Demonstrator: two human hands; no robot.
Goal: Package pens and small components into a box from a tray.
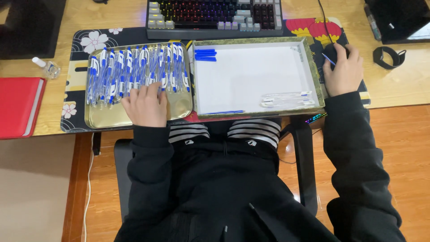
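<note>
Pens (134, 71): blue-and-clear, packed in a dense row across the gold metal tray (101, 117) on the left side of the desk mat (80, 38).

Head view: left hand (145, 105) lies palm down on the tray's near edge, fingers spread and fingertips touching the lower ends of the pens. Not closed on anything; flat, open contact only. Left forearm in a black sleeve runs straight up from the lap.

Right hand (344, 69) is palm down over a dark mouse (332, 53) on the mat's right end, fingers curved over it, loosely cupped. A thin blue piece pokes out by the index finger; can't tell if it's gripped. Right arm extended, elbow out.

Between the hands: white-lined box lid (313, 76) just beside the tray, holding blue pen parts (205, 55) top-left and clear barrels (286, 98) bottom-right. Keyboard (215, 18) behind.
</note>
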